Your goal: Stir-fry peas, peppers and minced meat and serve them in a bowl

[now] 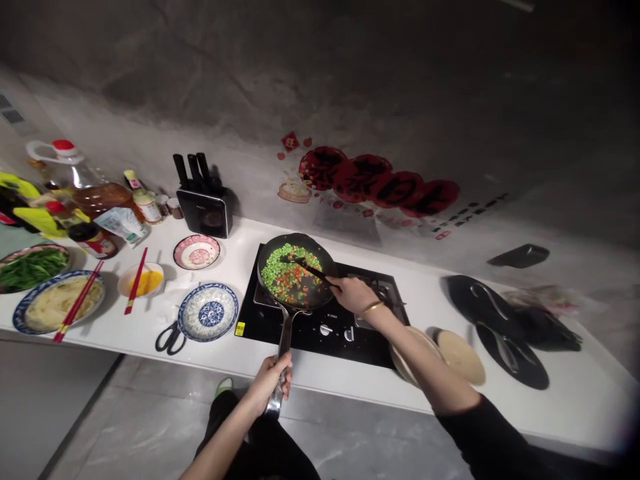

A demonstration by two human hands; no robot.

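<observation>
Two hands are busy at the stove [320, 327], which sits in the middle of the table [150, 347] near its front edge. The left hand [273, 380] is closed around the end of the long handle of the pan [296, 270], and this handle reaches out past the front edge. The right hand [353, 293] is closed on a dark spatula [305, 265], whose tip lies in the green and red chopped vegetables [287, 277]. I think a strong push could throw small pieces over the low rim onto the stove. The blue plate [208, 312] and scissors [170, 339] lie just left of the stove.
</observation>
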